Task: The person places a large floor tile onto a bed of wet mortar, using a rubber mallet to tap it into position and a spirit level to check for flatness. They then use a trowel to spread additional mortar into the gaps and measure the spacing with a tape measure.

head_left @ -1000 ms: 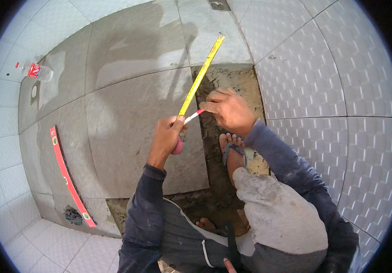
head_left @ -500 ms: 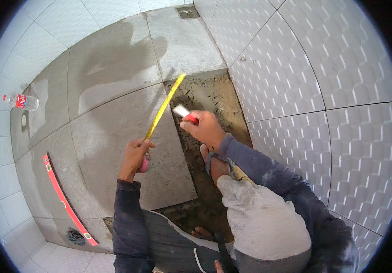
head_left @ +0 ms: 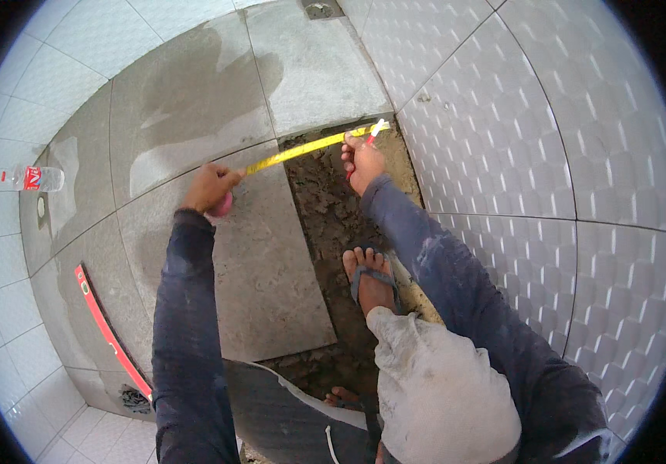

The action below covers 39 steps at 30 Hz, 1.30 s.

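Note:
A tape measure is in my closed left hand [head_left: 209, 188], its pink case [head_left: 222, 206] showing below the fingers. From that hand the yellow tape blade [head_left: 294, 153] runs out to the right. It crosses the edge of a grey floor tile [head_left: 263, 271] and the strip of bare wet mortar [head_left: 325, 201], and its end lies close to the right wall. My right hand [head_left: 365, 164] is closed around a small red tool with a pale tip [head_left: 378, 129], whose exact kind I cannot make out. The fingers of this hand touch the tape blade near its end.
A red spirit level [head_left: 105, 329] and a plastic bottle [head_left: 39, 179] lie at the left. Ridged tiled wall [head_left: 495, 139] rises at the right. My sandalled foot [head_left: 372, 282] stands on the mortar. Drain openings sit in the floor at top [head_left: 321, 9] and lower left [head_left: 135, 399].
The tape blade has swung down from pointing up and now spans the mortar strip. My left hand moved up and left; my right hand moved up and right to the tape's end.

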### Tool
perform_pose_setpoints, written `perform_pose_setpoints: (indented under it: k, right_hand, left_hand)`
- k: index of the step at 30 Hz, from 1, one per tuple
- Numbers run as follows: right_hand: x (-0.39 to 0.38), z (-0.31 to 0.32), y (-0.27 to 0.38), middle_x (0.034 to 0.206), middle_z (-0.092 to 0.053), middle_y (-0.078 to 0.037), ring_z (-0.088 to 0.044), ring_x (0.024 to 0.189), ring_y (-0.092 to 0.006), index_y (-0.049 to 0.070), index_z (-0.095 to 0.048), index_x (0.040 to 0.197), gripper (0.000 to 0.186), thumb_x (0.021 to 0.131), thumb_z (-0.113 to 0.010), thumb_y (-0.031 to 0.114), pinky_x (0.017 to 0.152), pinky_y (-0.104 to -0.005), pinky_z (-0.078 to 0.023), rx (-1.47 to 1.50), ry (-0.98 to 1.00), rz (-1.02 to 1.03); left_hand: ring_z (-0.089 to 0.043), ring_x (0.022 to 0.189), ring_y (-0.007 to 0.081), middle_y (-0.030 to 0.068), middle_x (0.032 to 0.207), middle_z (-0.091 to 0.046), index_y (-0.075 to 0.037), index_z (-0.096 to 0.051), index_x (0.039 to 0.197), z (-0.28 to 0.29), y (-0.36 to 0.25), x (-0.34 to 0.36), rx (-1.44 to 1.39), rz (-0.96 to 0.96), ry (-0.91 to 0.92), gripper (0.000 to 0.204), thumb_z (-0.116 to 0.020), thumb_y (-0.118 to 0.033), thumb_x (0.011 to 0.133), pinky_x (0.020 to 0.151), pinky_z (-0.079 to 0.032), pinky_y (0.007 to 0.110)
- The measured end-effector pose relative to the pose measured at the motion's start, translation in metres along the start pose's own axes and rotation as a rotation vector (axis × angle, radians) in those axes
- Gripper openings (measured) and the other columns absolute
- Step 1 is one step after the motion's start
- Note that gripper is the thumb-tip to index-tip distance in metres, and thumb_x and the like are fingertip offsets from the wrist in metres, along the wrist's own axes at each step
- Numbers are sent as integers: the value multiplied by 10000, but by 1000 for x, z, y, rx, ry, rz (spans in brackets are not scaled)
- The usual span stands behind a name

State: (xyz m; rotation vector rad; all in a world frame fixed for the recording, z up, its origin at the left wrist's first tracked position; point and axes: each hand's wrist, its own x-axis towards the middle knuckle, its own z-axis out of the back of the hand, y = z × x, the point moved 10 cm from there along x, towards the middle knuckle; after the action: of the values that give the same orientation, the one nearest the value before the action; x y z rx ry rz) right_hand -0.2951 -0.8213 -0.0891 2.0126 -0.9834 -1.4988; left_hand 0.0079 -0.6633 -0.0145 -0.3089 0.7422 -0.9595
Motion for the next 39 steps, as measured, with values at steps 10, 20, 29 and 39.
perform_pose_setpoints:
  k: [10,20,29,39]
  right_hand:
    - [46,3,10,753,-613,-13,-576,607,-124,101,-605,889,109,922,-685,166,471,-283,-352,53,-92,-13]
    - [61,14,8,719,-605,-14,-588,603,-148,98,-594,925,95,941,-653,172,492,-317,-343,27,-185,-28]
    - [58,14,12,725,-618,-6,-587,613,-152,120,-622,921,70,938,-656,179,568,-323,-354,-29,-199,-1]
    - [67,18,15,732,-614,-10,-589,600,-147,100,-610,918,79,915,-666,155,503,-322,-347,-89,-182,40]
  left_hand:
    - [-673,646,334,159,622,-659,-14,-728,702,4,-22,53,57,160,-172,551,-666,-543,846,651,-507,462]
    - [-681,642,288,124,572,-645,-43,-698,605,-2,-36,59,179,145,-190,571,-671,-571,820,626,-516,432]
    - [-700,682,291,120,631,-681,-40,-704,645,0,-36,57,203,184,-264,602,-698,-629,771,638,-517,426]
    - [-697,658,271,107,610,-677,-66,-704,612,-3,-33,52,103,256,-155,598,-716,-652,735,656,-527,402]
